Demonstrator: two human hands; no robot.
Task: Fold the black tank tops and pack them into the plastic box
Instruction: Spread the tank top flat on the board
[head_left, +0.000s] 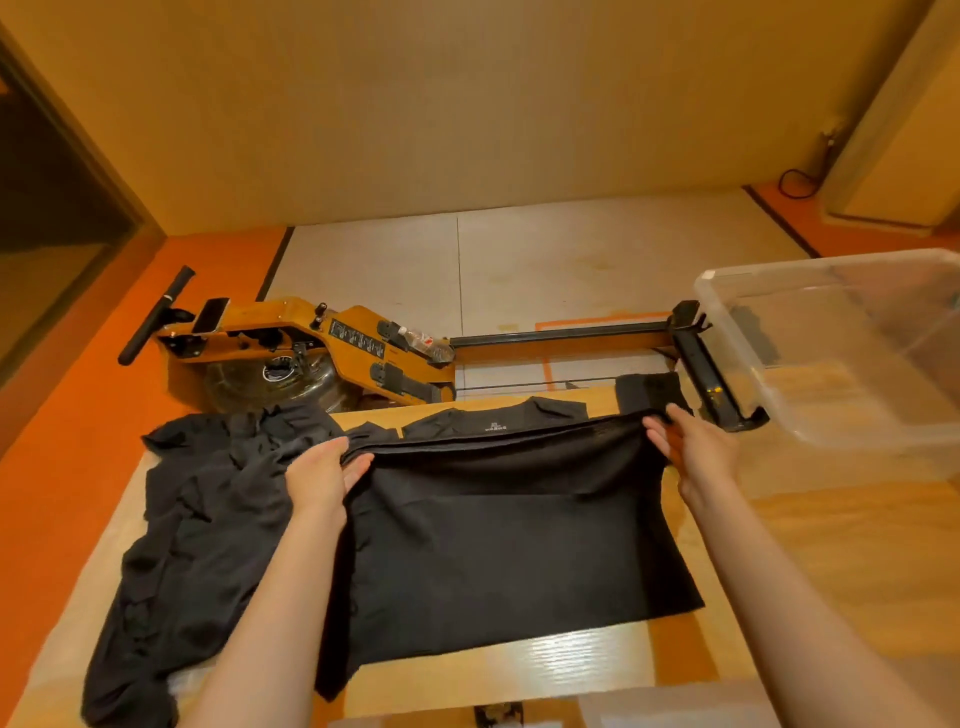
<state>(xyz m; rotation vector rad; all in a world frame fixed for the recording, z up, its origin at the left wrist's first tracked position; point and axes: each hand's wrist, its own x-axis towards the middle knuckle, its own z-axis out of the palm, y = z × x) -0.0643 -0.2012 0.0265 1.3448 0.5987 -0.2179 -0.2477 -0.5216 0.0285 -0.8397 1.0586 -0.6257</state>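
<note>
On the pale wooden table (597, 670), before the person, lies the flat black tank top (519, 561); the clear plastic box (857, 364) stands at right. Left hand (322, 478) and right hand (701, 457) each pinch one end of its raised edge, fingers pressed together. That edge should stay taut and level and land square. The neckline points away; the long axis runs left to right.

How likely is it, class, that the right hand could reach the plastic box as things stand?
Probably yes. The plastic box sits just right of the right hand, with nothing between them. That hand grips the tank top's edge, though, so it must release or carry it.
</note>
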